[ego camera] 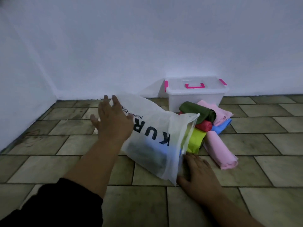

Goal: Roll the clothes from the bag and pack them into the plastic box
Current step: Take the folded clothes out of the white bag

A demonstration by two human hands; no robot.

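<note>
A frosted white plastic bag [152, 136] with black lettering lies on the tiled floor, its open mouth facing right. My left hand [113, 118] is spread with straight fingers at the bag's closed left end. My right hand [196, 172] lies flat on the floor at the bag's mouth, its fingertips at the opening. Rolled clothes spill from the mouth: a dark green roll [198, 112], a red one [204, 126], a lime one [196, 141], a pink roll [220, 153] and blue cloth [221, 126]. The clear plastic box [195, 97] with pink latches stands behind them, lid on.
A white wall [147, 46] runs behind the box and a second wall closes the left side. Grey-green floor tiles [262, 161] spread to the right and toward me. A loose light pink cloth [218, 112] lies against the box.
</note>
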